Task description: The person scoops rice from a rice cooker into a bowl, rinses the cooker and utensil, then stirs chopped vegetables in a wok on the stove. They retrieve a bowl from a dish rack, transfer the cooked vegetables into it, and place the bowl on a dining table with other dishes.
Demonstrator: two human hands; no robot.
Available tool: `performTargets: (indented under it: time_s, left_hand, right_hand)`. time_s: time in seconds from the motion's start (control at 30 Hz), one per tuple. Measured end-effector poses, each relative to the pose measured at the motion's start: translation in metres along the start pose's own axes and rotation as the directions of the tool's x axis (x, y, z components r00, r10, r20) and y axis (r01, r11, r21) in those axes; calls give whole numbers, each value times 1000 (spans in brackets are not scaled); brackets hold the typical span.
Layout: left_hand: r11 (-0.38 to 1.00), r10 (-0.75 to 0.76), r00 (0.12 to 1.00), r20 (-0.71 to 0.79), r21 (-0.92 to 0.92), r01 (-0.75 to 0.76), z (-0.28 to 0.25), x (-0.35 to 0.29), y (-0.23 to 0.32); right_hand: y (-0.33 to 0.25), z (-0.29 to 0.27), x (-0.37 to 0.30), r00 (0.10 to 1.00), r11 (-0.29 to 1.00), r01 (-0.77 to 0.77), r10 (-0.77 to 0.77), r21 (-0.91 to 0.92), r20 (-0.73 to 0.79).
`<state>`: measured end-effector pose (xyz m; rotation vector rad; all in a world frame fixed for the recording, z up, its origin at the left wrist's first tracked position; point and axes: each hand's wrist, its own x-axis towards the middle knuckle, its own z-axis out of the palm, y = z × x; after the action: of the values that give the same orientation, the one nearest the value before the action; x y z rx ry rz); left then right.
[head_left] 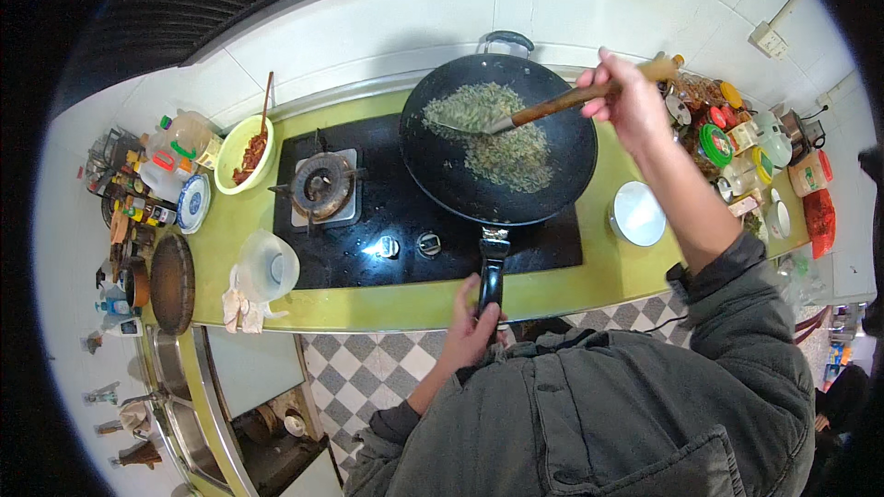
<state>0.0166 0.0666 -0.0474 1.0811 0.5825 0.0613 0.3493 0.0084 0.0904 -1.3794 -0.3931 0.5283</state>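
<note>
Step at the wok: the chopped green food (529, 161) is, it seems, being stirred or turned over with a wooden-handled stirring tool (543, 110); its metal head is blurred among the pieces.
Food: it is spread in a loose patch across the middle of the wok (566, 170), which is set over the right side of the black cooktop (543, 253).
Next stroke: the wok would need to be kept steady and the head worked low under the pieces, so that none are pushed over the rim.
Right hand (635, 106): the wooden handle is gripped near its upper end, one finger raised; the forearm is angled in from the lower right.
Left hand (470, 327): the lower end of the wok handle (493, 267) is clasped, thumb on top; how firmly cannot be told.
</note>
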Motion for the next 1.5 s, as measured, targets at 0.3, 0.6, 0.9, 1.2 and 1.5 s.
performTargets:
  time_s: [0.3, 0.6, 0.9, 1.2, 1.5]
  left_hand:
    - [959, 206, 978, -13, 199, -200, 9, 12, 1]
    - [972, 131, 991, -27, 199, -123, 8, 8, 6]
    - [986, 87, 996, -33, 143, -82, 10, 6, 9]
    - [985, 71, 996, -57, 164, -60, 9, 7, 4]
    - [959, 152, 987, -51, 248, -135, 8, 8, 5]
  right_hand:
    - [68, -21, -83, 999, 975, 35, -29, -221, 30]
    - [64, -24, -47, 989, 980, 149, -145, -133, 40]
    - [5, -13, -22, 972, 970, 71, -15, -231, 236]
    - [-35, 2, -27, 993, 932, 80, -45, -354, 107]
    - [-59, -37, 49, 978, 804, 197, -118, -561, 175]
